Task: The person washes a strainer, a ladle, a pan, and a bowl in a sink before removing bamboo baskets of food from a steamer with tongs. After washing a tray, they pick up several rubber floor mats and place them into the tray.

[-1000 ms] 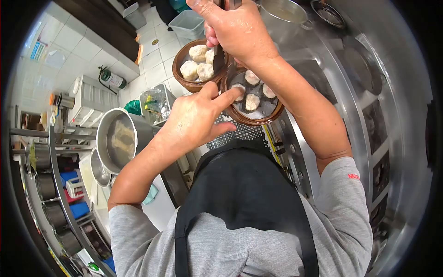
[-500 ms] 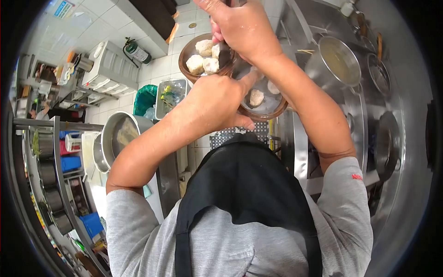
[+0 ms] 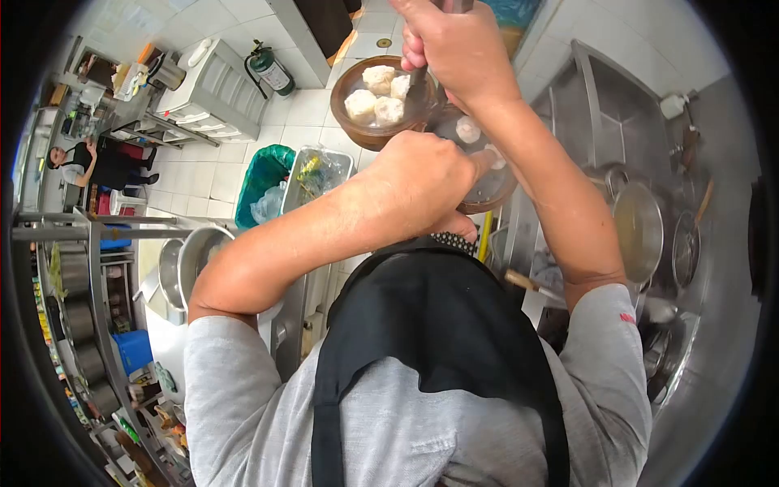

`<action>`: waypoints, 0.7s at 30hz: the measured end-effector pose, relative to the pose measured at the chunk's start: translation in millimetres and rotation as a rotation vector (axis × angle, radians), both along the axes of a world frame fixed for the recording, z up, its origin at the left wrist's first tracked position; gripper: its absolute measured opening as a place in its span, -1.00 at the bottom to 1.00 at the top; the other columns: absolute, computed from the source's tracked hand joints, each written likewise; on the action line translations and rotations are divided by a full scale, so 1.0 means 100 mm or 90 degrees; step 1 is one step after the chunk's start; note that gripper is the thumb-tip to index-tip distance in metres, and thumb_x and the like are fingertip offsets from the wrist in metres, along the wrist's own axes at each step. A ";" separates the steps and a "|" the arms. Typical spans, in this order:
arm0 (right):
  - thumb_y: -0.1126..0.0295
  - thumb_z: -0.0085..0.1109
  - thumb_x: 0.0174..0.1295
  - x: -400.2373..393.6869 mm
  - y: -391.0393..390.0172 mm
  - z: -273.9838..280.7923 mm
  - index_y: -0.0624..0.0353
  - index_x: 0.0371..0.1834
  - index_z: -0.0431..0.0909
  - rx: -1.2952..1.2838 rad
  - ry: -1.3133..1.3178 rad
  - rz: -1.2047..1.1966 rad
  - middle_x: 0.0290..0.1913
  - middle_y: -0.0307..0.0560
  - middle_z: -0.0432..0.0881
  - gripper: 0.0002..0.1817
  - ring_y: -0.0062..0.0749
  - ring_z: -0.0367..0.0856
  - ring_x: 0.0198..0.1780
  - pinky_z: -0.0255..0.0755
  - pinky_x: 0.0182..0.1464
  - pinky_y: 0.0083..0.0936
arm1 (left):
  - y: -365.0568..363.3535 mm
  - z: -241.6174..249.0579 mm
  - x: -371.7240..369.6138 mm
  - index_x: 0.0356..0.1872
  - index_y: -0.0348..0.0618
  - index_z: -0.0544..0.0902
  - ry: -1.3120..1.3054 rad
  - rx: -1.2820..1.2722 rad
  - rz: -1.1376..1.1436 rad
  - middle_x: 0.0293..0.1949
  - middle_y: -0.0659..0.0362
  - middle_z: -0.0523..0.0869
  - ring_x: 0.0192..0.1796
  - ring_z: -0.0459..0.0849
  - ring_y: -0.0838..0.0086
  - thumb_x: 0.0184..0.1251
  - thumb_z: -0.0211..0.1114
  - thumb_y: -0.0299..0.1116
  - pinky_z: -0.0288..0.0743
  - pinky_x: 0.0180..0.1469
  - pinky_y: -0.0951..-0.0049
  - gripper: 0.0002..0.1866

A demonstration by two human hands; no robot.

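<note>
Kitchen is tiled: white floor (image 3: pixel 187 183) to the left, steel fixtures (image 3: pixel 629 105) to the right. Perforated surface (image 3: pixel 454 239) is glimpsed below; what bears the baskets can't be seen. Left basket (image 3: pixel 357 134) and right basket (image 3: pixel 505 193) are set side by side, the latter part-hidden. Judged stiff, fairly light, maybe slick; best gripped by opposite outer walls. Left hand (image 3: pixel 426 180) is held over right basket, index and thumb apart; rim grip can't be told. Right hand (image 3: pixel 464 53) is clamped on metal tool (image 3: pixel 418 75), type unclear. Dumplings (image 3: pixel 386 109) are seen in both baskets; likely soft, slippery, easily torn, best held lightly by the sides.
</note>
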State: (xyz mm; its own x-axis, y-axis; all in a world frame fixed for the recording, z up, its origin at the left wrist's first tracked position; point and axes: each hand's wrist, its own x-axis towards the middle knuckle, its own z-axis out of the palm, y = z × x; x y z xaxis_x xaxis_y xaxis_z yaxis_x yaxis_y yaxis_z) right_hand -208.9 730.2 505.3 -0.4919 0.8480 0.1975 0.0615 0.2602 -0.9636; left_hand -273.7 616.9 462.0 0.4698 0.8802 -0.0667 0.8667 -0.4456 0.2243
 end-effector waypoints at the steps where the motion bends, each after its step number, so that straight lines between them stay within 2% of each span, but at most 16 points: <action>1: 0.11 0.29 0.40 -0.12 0.16 -0.06 0.26 -0.51 0.57 0.002 0.047 -0.008 -0.59 -0.09 0.55 -0.56 -0.36 0.55 -0.56 0.49 -0.43 -0.39 | 0.09 0.03 -0.11 0.30 -0.15 0.53 -0.010 0.001 0.011 -0.40 -0.03 0.76 -0.26 0.79 0.04 0.04 0.59 0.00 0.66 -0.19 0.13 -0.19; 2: 0.11 0.28 0.43 -0.28 0.34 -0.19 0.21 -0.52 0.55 0.010 0.099 -0.004 -0.63 -0.18 0.50 -0.56 -0.46 0.47 -0.61 0.45 -0.46 -0.45 | 0.19 0.07 -0.26 0.29 -0.14 0.54 -0.015 0.009 0.032 -0.36 -0.04 0.77 -0.24 0.80 0.04 0.07 0.58 -0.04 0.66 -0.18 0.13 -0.24; 3: 0.11 0.26 0.45 -0.44 0.50 -0.30 0.16 -0.54 0.52 0.008 0.150 0.005 -0.67 -0.27 0.44 -0.55 -0.56 0.40 -0.66 0.42 -0.50 -0.50 | 0.23 -0.04 -0.42 0.08 -0.17 0.61 -0.144 0.091 0.036 -0.25 -0.05 0.73 -0.20 0.78 0.02 0.18 0.50 -0.22 0.65 -0.17 0.10 -0.53; 5: 0.10 0.25 0.47 -0.60 0.79 -0.39 0.09 -0.55 0.47 -0.053 0.175 -0.015 -0.67 -0.31 0.36 -0.56 -0.58 0.30 -0.65 0.39 -0.47 -0.50 | 0.33 -0.01 -0.63 -0.16 -0.21 0.62 -0.239 0.061 0.040 -0.24 -0.06 0.65 -0.18 0.74 0.00 0.22 0.41 -0.37 0.63 -0.19 0.06 -0.77; 7: 0.22 0.21 0.50 -0.69 1.14 -0.47 0.19 -0.44 0.58 -0.101 0.243 0.045 -0.63 -0.30 0.41 -0.66 -0.58 0.39 -0.63 0.46 -0.47 -0.50 | 0.46 -0.07 -0.89 -0.30 -0.23 0.58 -0.388 0.046 0.013 -0.28 -0.04 0.60 -0.20 0.69 -0.03 0.26 0.34 -0.45 0.59 -0.18 0.04 -0.89; 8: 0.22 0.21 0.50 -0.74 1.27 -0.50 0.14 -0.47 0.53 -0.104 0.250 0.040 -0.64 -0.32 0.38 -0.65 -0.59 0.35 -0.64 0.43 -0.47 -0.50 | 0.54 -0.13 -1.00 -0.30 -0.25 0.57 -0.461 0.033 0.016 -0.28 -0.04 0.62 -0.19 0.67 -0.02 0.27 0.35 -0.43 0.56 -0.16 0.05 -0.86; 11: 0.23 0.22 0.50 -0.89 1.66 -0.57 0.02 -0.54 0.38 -0.141 0.251 0.009 -0.65 -0.36 0.27 -0.60 -0.61 0.25 -0.64 0.39 -0.47 -0.47 | 0.77 -0.34 -1.40 -0.30 -0.27 0.57 -0.503 -0.018 0.112 -0.29 -0.03 0.63 -0.18 0.66 -0.03 0.27 0.37 -0.40 0.52 -0.16 0.04 -0.82; 12: 0.23 0.22 0.50 -0.93 1.80 -0.60 0.01 -0.54 0.35 -0.145 0.236 -0.008 -0.65 -0.36 0.26 -0.60 -0.61 0.22 -0.64 0.37 -0.47 -0.46 | 0.85 -0.46 -1.55 -0.33 -0.27 0.57 -0.497 0.016 0.162 -0.34 -0.04 0.63 -0.19 0.66 -0.06 0.25 0.40 -0.37 0.51 -0.16 0.03 -0.79; 15: 0.23 0.20 0.51 -1.06 2.35 -0.84 0.00 -0.53 0.30 -0.165 0.201 -0.059 -0.63 -0.35 0.25 -0.58 -0.61 0.18 -0.64 0.34 -0.49 -0.44 | 1.05 -0.92 -2.19 -0.33 -0.27 0.58 -0.483 -0.032 0.303 -0.35 -0.07 0.67 -0.20 0.67 -0.08 0.25 0.39 -0.39 0.51 -0.18 0.02 -0.82; 17: 0.23 0.20 0.52 -1.19 2.72 -1.01 0.01 -0.54 0.29 -0.170 0.200 -0.057 -0.63 -0.33 0.27 -0.57 -0.59 0.20 -0.64 0.34 -0.50 -0.46 | 1.12 -1.59 -2.63 -0.33 -0.28 0.62 -0.473 -0.029 0.457 -0.38 -0.11 0.70 -0.23 0.69 -0.09 0.25 0.36 -0.38 0.52 -0.17 0.01 -0.84; 21: 0.21 0.18 0.53 -1.54 3.40 -1.30 0.02 -0.49 0.32 -0.159 0.149 -0.043 -0.66 -0.33 0.24 -0.60 -0.59 0.20 -0.67 0.32 -0.51 -0.48 | 0.85 -2.89 -3.29 -0.30 -0.25 0.74 -0.216 -0.203 0.686 -0.30 -0.18 0.75 -0.18 0.74 -0.09 0.22 0.29 -0.28 0.59 -0.09 0.00 -0.77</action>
State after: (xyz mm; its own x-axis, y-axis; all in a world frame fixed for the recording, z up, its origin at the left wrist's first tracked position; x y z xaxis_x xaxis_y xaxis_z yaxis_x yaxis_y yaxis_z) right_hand -363.0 1070.6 375.0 -0.3983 0.9138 0.0800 -0.1597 0.0167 -0.9870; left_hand -602.6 701.9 172.9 -0.4722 0.7996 -0.3710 0.6354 0.6005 0.4854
